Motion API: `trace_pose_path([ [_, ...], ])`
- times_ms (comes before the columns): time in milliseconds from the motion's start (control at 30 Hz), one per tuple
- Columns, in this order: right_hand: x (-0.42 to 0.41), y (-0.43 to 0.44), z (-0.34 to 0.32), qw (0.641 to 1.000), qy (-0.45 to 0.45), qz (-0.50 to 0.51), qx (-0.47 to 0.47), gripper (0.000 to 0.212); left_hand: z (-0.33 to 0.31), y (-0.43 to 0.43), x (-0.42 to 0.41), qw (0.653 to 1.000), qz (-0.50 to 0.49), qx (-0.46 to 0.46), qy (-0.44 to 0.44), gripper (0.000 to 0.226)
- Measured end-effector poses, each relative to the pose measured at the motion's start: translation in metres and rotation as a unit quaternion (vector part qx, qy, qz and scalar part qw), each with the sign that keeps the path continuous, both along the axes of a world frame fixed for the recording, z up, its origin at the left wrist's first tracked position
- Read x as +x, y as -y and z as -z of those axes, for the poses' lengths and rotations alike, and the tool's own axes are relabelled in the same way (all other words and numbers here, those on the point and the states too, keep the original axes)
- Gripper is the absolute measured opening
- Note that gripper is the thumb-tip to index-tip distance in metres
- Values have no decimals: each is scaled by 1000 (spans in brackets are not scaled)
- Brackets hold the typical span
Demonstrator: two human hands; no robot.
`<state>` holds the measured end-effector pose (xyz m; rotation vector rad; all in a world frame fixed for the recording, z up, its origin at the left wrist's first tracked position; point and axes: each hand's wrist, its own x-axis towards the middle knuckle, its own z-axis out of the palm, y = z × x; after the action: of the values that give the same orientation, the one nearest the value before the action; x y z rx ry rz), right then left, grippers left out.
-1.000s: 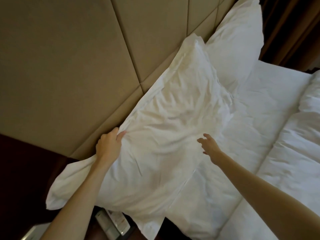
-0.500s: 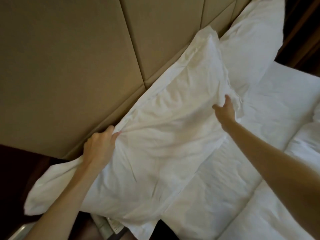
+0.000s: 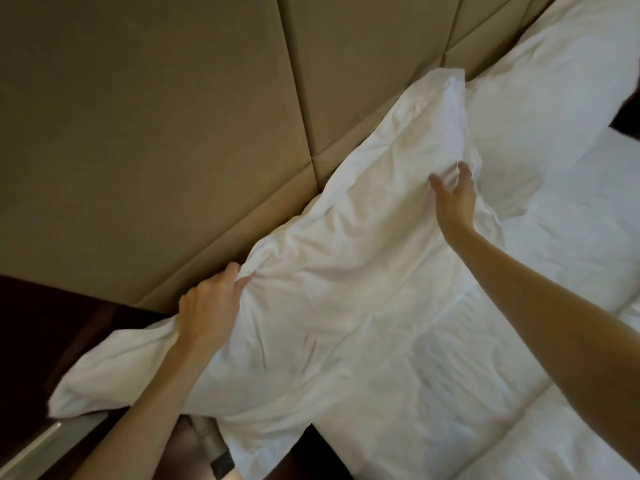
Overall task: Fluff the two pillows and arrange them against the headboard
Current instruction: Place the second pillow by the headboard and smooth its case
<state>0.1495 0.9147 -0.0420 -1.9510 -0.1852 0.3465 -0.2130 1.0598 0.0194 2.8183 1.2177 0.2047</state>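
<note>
White pillows, two: left hand fingers grip near pillow; right hand fingers spread.

The person shows two bare forearms, with no sleeve reaching as far as the view shows. The left hand and the right hand are bare too: no gloves are worn. The wrists are slim and the fingers slender. The nails are too blurred to make out.
</note>
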Motion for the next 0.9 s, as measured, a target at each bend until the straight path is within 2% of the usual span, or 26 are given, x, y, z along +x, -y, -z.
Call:
trace_pose_path([
  [33,6,-10,-8,1000,1,-1,12,74,1,0,-1,1000,3,3,7,32],
  [100,17,-30,-21,1000,-1,2,-21,71,1,0,-1,1000,6,-3,16,32],
  [267,34,-52,-31,991,5,76,-107,28,-1,3,2,997,10,-29,65,30],
  [367,39,-43,-37,989,4,137,-50,7,-4,6,7,992,21,-57,111,35],
  [467,45,-39,-60,979,56,196,27,10,-6,8,7,975,7,-110,195,43],
  [600,59,-41,-91,967,130,210,63,11,-14,7,13,950,8,-145,276,40],
  [667,67,-41,-94,971,128,194,48,9,-15,4,25,956,5,-133,260,43],
  [733,71,-37,-86,985,96,140,-28,9,-12,3,36,972,-6,-110,208,42],
  [800,71,-30,-67,993,52,70,-83,24,-5,3,40,984,-8,-89,156,36],
  [900,59,-17,-42,996,52,-2,-71,36,3,1,36,987,-11,-72,140,34],
])
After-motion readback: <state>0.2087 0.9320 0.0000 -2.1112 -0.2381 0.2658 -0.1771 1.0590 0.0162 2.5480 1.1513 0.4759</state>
